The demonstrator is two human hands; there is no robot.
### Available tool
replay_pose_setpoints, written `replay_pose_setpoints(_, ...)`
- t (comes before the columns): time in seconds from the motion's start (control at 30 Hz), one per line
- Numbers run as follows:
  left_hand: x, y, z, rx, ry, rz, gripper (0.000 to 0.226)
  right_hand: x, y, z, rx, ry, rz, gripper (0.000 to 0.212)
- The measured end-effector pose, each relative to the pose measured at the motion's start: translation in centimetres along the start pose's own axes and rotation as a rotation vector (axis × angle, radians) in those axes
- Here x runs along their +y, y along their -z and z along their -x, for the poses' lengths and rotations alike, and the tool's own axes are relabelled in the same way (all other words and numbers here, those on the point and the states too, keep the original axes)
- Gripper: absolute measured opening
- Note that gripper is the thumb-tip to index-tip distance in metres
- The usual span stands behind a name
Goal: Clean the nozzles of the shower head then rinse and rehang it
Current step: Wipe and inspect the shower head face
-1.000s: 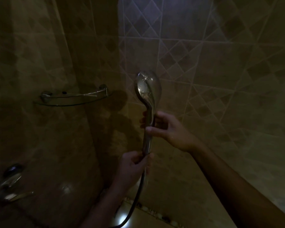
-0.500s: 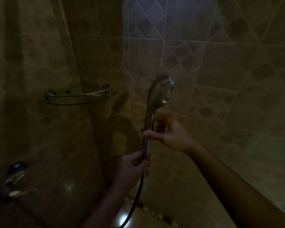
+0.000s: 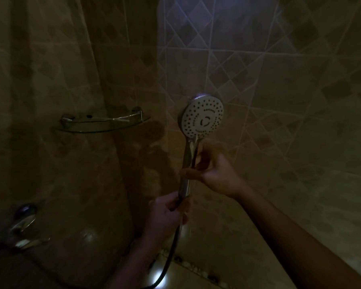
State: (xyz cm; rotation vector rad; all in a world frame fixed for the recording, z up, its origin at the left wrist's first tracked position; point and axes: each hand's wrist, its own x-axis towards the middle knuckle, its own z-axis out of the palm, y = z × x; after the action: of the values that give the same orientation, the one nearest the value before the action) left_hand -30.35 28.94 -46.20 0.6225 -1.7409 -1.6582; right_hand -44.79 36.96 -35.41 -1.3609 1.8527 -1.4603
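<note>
The shower head [image 3: 202, 118] stands upright in front of the tiled corner, its round white face with dark nozzle holes turned towards me. Its chrome handle runs straight down. My right hand [image 3: 213, 172] pinches the middle of the handle from the right. My left hand [image 3: 167, 215] grips the bottom end of the handle where the dark hose [image 3: 169, 257] joins and hangs down to the floor. No water comes from the nozzles.
The room is dim. A glass corner shelf [image 3: 104, 124] with chrome brackets is fixed to the wall at the left. A chrome tap with a lever [image 3: 23, 226] sits low on the left wall. A pebble strip [image 3: 196, 268] edges the floor below.
The shower head has turned about its handle: a second ago its shiny back faced me, now the nozzle face does. Both hands stay on the handle.
</note>
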Motion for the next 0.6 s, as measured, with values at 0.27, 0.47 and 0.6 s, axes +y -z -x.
replay_pose_setpoints(0.27,2.3,1.0,1.7,-0.272,0.040,-0.013,0.022,0.2,-0.1,-0.7,-0.272,0.023,-0.501,0.030)
replay_pose_setpoints(0.47,2.2,0.0,2.9,-0.280,0.109,-0.019,0.019,0.7,-3.3,-0.8,-0.520,-0.280,-0.979,0.036)
replay_pose_setpoints(0.6,0.8,-0.3,2.9,0.024,-0.138,-0.344,0.028,0.1,-4.8,-1.4,-0.097,-0.329,-0.743,0.059)
